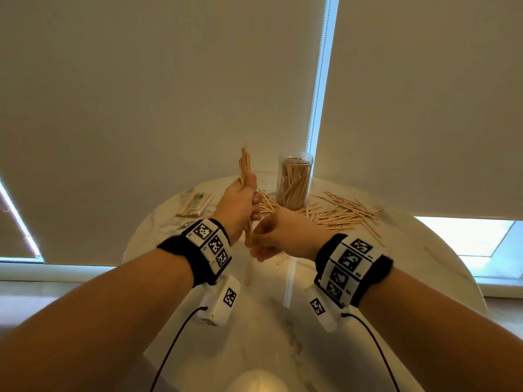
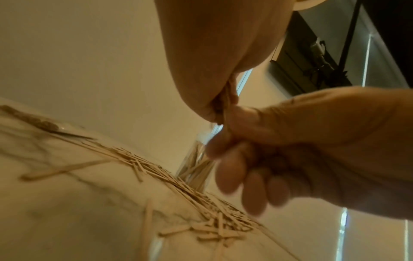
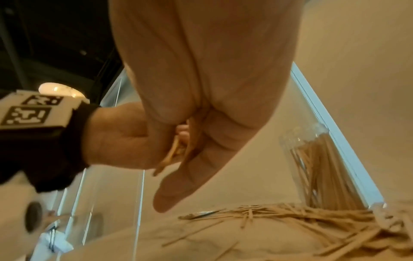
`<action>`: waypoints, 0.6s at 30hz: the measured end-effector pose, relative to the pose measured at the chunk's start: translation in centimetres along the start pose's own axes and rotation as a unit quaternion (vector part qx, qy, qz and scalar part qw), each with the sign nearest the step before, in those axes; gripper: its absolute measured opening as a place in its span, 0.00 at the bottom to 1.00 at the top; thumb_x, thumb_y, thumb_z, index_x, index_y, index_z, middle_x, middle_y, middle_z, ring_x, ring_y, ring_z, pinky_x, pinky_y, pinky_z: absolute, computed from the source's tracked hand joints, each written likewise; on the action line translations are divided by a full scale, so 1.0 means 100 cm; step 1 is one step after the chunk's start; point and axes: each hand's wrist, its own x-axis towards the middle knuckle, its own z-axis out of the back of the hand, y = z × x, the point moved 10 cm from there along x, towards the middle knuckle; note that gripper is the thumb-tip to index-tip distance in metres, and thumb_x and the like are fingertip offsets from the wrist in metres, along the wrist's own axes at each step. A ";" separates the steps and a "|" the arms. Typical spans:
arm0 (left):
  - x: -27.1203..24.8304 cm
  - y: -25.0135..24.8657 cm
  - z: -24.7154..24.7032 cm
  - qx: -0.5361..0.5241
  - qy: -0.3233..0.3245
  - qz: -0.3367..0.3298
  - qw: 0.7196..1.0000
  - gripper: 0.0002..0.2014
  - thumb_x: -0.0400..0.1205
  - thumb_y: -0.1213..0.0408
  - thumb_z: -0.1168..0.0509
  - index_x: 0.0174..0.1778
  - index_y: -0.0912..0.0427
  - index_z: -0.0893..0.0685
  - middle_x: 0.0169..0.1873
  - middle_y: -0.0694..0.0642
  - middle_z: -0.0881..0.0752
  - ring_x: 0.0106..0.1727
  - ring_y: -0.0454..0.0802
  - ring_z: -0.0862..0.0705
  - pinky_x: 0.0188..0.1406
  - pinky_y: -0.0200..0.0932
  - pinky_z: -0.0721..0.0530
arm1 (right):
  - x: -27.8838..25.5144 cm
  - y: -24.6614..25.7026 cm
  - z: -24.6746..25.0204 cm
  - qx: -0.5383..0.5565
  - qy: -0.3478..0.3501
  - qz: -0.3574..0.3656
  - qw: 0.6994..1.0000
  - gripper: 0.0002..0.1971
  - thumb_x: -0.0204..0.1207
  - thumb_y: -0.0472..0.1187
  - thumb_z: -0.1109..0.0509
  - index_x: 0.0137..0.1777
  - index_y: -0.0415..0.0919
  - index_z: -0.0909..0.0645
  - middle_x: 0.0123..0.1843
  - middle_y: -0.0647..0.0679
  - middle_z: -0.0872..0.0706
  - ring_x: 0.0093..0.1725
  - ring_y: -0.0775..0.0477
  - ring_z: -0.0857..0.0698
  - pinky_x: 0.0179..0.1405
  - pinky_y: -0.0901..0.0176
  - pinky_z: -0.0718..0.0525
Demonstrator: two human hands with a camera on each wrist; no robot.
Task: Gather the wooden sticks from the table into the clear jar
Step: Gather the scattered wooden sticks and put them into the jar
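Observation:
My left hand (image 1: 245,202) grips a bundle of wooden sticks (image 1: 245,165) upright above the round marble table (image 1: 424,267). My right hand (image 1: 261,240) is just below it, fingers curled round the bundle's lower ends (image 3: 173,155). The clear jar (image 1: 294,182) stands behind the hands, packed with sticks. Many loose sticks (image 1: 341,215) lie scattered right of the jar, more between the jar and my left hand. In the left wrist view the right hand (image 2: 241,159) hides part of the jar (image 2: 195,167), with loose sticks (image 2: 178,183) spread on the table.
A wrapped pack of sticks (image 1: 195,205) lies at the table's far left. Closed roller blinds (image 1: 169,94) hang right behind the table, which stands against a low window ledge (image 1: 56,281). The near part of the table bears only cables from my wristbands.

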 end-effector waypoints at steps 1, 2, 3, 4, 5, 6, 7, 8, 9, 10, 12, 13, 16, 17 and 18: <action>0.004 -0.005 0.010 0.070 -0.013 -0.019 0.997 0.14 0.89 0.49 0.42 0.43 0.55 0.28 0.27 0.49 0.28 0.23 0.44 0.32 0.22 0.40 0.29 | 0.004 -0.005 0.001 -0.071 0.000 -0.003 0.997 0.13 0.77 0.48 0.23 0.54 0.39 0.11 0.44 0.49 0.06 0.43 0.52 0.07 0.51 0.60 0.09; 0.008 -0.011 0.022 0.171 -0.026 -0.040 0.984 0.15 0.88 0.48 0.41 0.42 0.55 0.25 0.28 0.50 0.26 0.24 0.46 0.30 0.24 0.42 0.27 | 0.008 -0.013 0.006 -0.152 -0.005 -0.014 0.988 0.15 0.76 0.51 0.23 0.57 0.43 0.12 0.46 0.51 0.07 0.46 0.53 0.08 0.53 0.59 0.10; 0.012 -0.015 0.034 0.288 -0.033 -0.056 0.955 0.16 0.87 0.47 0.39 0.42 0.56 0.23 0.29 0.51 0.24 0.27 0.49 0.27 0.28 0.45 0.25 | 0.012 -0.021 0.012 -0.241 -0.012 -0.028 0.970 0.17 0.76 0.51 0.23 0.62 0.46 0.14 0.52 0.51 0.08 0.52 0.51 0.10 0.57 0.55 0.12; 0.018 -0.016 0.043 0.404 -0.031 -0.061 0.912 0.16 0.85 0.48 0.37 0.42 0.57 0.21 0.30 0.52 0.22 0.30 0.52 0.24 0.33 0.46 0.24 | 0.015 -0.029 0.019 -0.329 -0.015 -0.038 0.944 0.21 0.77 0.48 0.23 0.68 0.48 0.18 0.60 0.50 0.11 0.60 0.48 0.13 0.63 0.52 0.15; 0.023 -0.011 0.051 0.501 -0.021 -0.046 0.864 0.15 0.84 0.49 0.35 0.43 0.59 0.18 0.32 0.53 0.19 0.33 0.55 0.20 0.36 0.47 0.23 | 0.018 -0.038 0.022 -0.401 -0.006 -0.049 0.915 0.24 0.78 0.44 0.25 0.74 0.49 0.22 0.68 0.47 0.16 0.67 0.44 0.17 0.67 0.49 0.18; 0.029 -0.002 0.059 0.576 -0.007 -0.011 0.817 0.16 0.83 0.49 0.33 0.45 0.61 0.16 0.36 0.56 0.15 0.38 0.56 0.17 0.38 0.47 0.22 | 0.021 -0.047 0.024 -0.454 0.011 -0.059 0.889 0.27 0.79 0.42 0.27 0.78 0.49 0.26 0.72 0.45 0.20 0.70 0.41 0.21 0.69 0.47 0.20; 0.034 0.010 0.068 0.637 0.009 0.030 0.771 0.19 0.82 0.47 0.31 0.47 0.63 0.15 0.42 0.58 0.12 0.42 0.56 0.15 0.40 0.47 0.21 | 0.023 -0.054 0.023 -0.490 0.032 -0.065 0.869 0.27 0.81 0.43 0.30 0.80 0.49 0.29 0.74 0.43 0.22 0.71 0.39 0.22 0.68 0.47 0.20; 0.037 0.020 0.075 0.686 0.021 0.065 0.724 0.23 0.81 0.43 0.31 0.47 0.64 0.15 0.50 0.59 0.11 0.46 0.56 0.14 0.42 0.46 0.21 | 0.026 -0.059 0.021 -0.511 0.051 -0.065 0.855 0.26 0.82 0.44 0.32 0.81 0.49 0.29 0.73 0.42 0.22 0.70 0.38 0.21 0.66 0.47 0.19; 0.038 0.027 0.079 0.719 0.029 0.086 0.689 0.26 0.79 0.39 0.32 0.49 0.63 0.16 0.56 0.60 0.12 0.49 0.55 0.15 0.43 0.45 0.21 | 0.030 -0.063 0.020 -0.522 0.062 -0.060 0.848 0.25 0.83 0.45 0.33 0.80 0.48 0.28 0.71 0.43 0.21 0.67 0.39 0.20 0.64 0.47 0.18; 0.039 0.033 0.079 0.735 0.036 0.096 0.670 0.30 0.78 0.36 0.33 0.57 0.62 0.17 0.60 0.59 0.13 0.51 0.55 0.15 0.44 0.44 0.22 | 0.035 -0.065 0.019 -0.528 0.066 -0.051 0.845 0.23 0.83 0.45 0.32 0.78 0.47 0.26 0.69 0.44 0.20 0.65 0.40 0.19 0.62 0.48 0.17; 0.037 0.043 0.070 0.755 0.067 0.098 0.645 0.36 0.79 0.36 0.34 0.78 0.54 0.27 0.60 0.59 0.13 0.53 0.56 0.14 0.46 0.46 0.20 | 0.043 -0.064 0.018 -0.544 0.062 -0.021 0.837 0.18 0.82 0.43 0.30 0.72 0.45 0.22 0.65 0.45 0.18 0.60 0.43 0.18 0.56 0.54 0.18; 0.033 0.047 0.063 0.766 0.085 0.102 0.629 0.35 0.81 0.40 0.34 0.79 0.56 0.30 0.62 0.60 0.14 0.56 0.57 0.14 0.51 0.47 0.19 | 0.046 -0.063 0.018 -0.555 0.059 -0.004 0.830 0.16 0.83 0.42 0.31 0.69 0.44 0.21 0.63 0.45 0.18 0.57 0.44 0.18 0.51 0.56 0.20; 0.017 0.055 0.032 0.770 0.117 0.087 0.621 0.19 0.89 0.57 0.41 0.70 0.66 0.21 0.67 0.62 0.17 0.67 0.58 0.18 0.61 0.45 0.22 | 0.051 -0.063 0.019 -0.562 0.059 0.036 0.824 0.14 0.83 0.40 0.32 0.67 0.45 0.21 0.61 0.46 0.19 0.55 0.45 0.20 0.46 0.58 0.26; 0.011 0.061 0.021 0.761 0.127 0.090 0.630 0.17 0.90 0.60 0.42 0.68 0.67 0.20 0.66 0.63 0.17 0.67 0.58 0.18 0.60 0.45 0.21 | 0.051 -0.063 0.020 -0.557 0.061 0.048 0.827 0.14 0.83 0.40 0.32 0.67 0.46 0.21 0.61 0.47 0.20 0.54 0.46 0.20 0.45 0.59 0.27; 0.005 0.066 0.013 0.754 0.135 0.096 0.635 0.16 0.90 0.60 0.42 0.67 0.66 0.19 0.64 0.63 0.16 0.65 0.59 0.17 0.58 0.45 0.20 | 0.051 -0.063 0.021 -0.550 0.063 0.059 0.830 0.13 0.83 0.41 0.32 0.67 0.47 0.21 0.60 0.48 0.20 0.53 0.47 0.21 0.45 0.59 0.28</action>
